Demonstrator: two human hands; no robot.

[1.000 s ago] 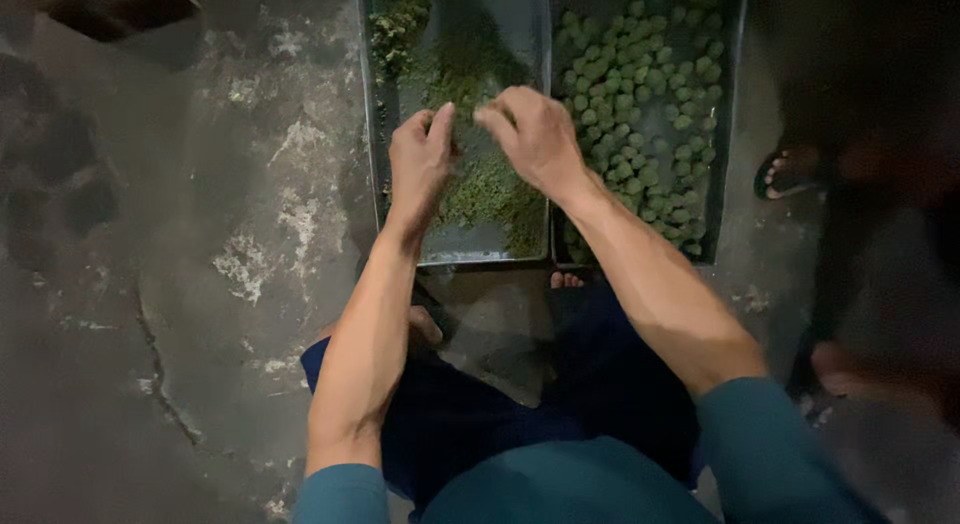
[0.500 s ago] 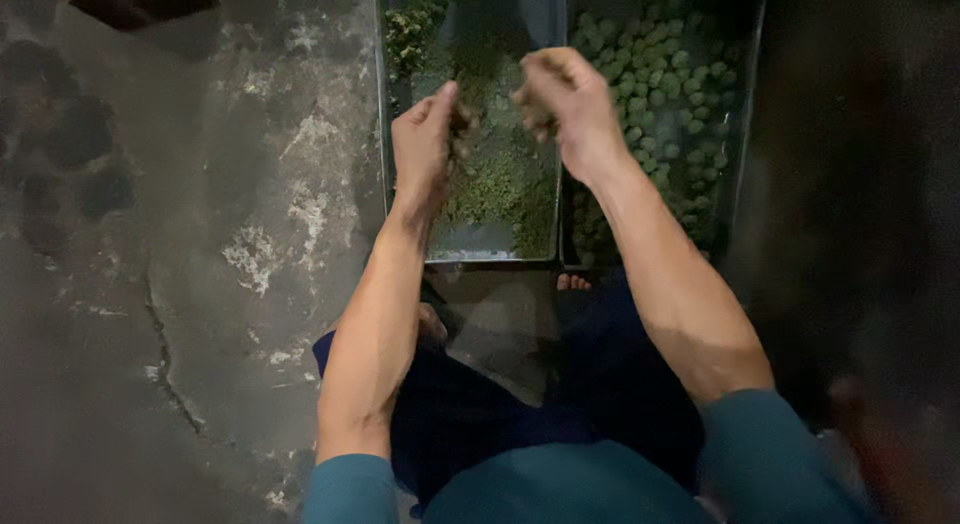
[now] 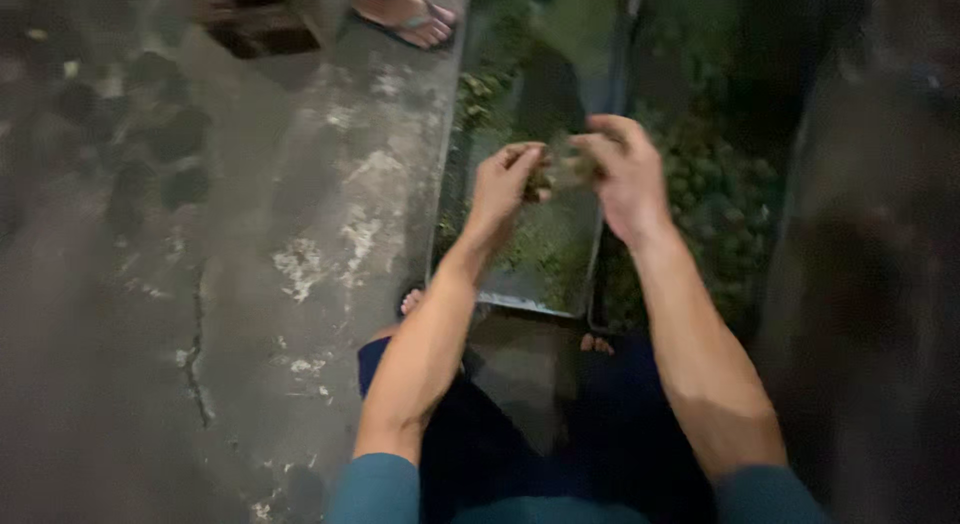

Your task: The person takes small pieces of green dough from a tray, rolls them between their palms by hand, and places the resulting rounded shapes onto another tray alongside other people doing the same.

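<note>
Both hands are raised over a metal tray (image 3: 500, 284) on the floor (image 3: 250, 284). The left hand (image 3: 505, 189) and right hand (image 3: 625, 174) pinch one small green clump (image 3: 560, 171) between their fingertips. A second tray of green balls (image 3: 720, 204) lies just right. A sandalled foot (image 3: 405, 14) stands beyond.

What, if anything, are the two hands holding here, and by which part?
Left hand and right hand pinch a small blurred clump of green plant matter between fingertips, one grip at each end, above the shallow metal tray. What exactly it is cannot be told.
</note>
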